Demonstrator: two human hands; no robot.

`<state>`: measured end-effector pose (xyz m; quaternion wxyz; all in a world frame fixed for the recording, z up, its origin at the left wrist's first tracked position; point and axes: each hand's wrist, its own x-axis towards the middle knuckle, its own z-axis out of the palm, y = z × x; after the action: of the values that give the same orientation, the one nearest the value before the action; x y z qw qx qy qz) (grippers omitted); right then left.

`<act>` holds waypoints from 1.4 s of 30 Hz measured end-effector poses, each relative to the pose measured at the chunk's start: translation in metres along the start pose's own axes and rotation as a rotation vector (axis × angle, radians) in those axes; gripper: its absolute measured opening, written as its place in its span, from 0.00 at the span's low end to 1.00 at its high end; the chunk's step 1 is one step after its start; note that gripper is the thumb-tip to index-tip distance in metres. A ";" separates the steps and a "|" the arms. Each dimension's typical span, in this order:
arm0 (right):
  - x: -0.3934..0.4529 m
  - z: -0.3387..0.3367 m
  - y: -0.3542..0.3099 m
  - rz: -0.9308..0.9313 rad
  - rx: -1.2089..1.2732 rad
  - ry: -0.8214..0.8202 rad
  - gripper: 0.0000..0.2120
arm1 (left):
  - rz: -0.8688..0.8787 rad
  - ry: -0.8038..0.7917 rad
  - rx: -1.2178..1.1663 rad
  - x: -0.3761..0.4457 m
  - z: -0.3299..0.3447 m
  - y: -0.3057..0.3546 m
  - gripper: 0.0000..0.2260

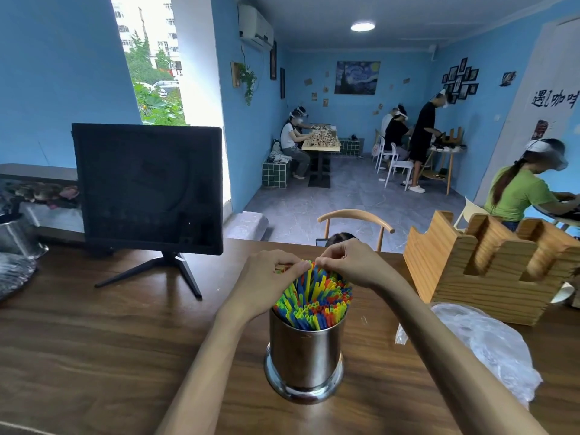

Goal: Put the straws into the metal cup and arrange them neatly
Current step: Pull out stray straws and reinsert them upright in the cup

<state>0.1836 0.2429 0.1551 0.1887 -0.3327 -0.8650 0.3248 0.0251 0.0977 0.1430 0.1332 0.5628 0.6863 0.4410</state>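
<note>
The metal cup (305,356), a polished steel cylinder with a flared foot, stands upright on the wood-grain table (94,340) and is packed with thin plastic straws (314,299) in blue, green, yellow, red and orange, their open round ends fanning above the rim; the left hand (270,277) reaches over the cup from the left with fingers curled, pinching the far straw tips; the right hand (348,262) comes from the right, fingertips bunched on those same tips; right of the cup lies crumpled clear plastic wrap (483,343); beyond that stands a slotted pale wooden holder (489,265); left of the cup and further back stands a dark flat monitor (147,186) on a splayed black stand; far left of the cup sits another steel container (15,237), contents not discernible.
</note>
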 end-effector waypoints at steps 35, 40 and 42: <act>-0.017 -0.044 -0.038 -0.143 0.897 0.746 0.10 | -0.015 0.272 -0.854 -0.005 -0.015 0.025 0.10; -0.016 -0.027 -0.031 -0.071 0.965 0.660 0.09 | 0.002 0.458 -0.811 -0.008 -0.017 0.028 0.11; -0.017 -0.024 -0.032 -0.075 0.957 0.651 0.09 | 0.005 0.517 -0.837 -0.011 -0.016 0.029 0.08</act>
<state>0.1943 0.2237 0.1926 0.5859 -0.2622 -0.5305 0.5537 0.0366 0.0801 0.1711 0.1722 0.3347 0.4597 0.8044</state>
